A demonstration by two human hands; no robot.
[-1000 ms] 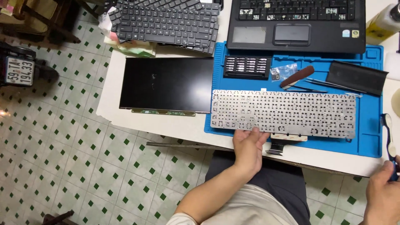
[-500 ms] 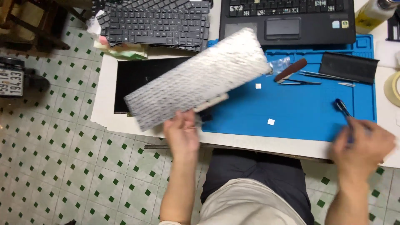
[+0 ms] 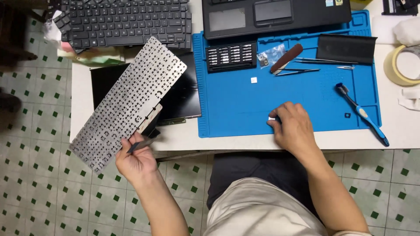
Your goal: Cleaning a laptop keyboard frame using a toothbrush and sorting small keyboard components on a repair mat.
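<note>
- Grey metal keyboard plate hangs tilted past the counter edge, left hand fingers pinching its near edge.
- Right hand fingers press a small white piece on the blue mat, open room around.

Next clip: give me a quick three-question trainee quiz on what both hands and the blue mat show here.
1. True or false: the left hand holds the silver keyboard plate out over the table's left edge.
2. What does the right hand touch?
A. toothbrush
B. small white piece on the blue mat
C. tape roll
3. Which tool lies near the blue mat's right edge?

Key:
1. True.
2. B, the small white piece.
3. The blue toothbrush.
</note>
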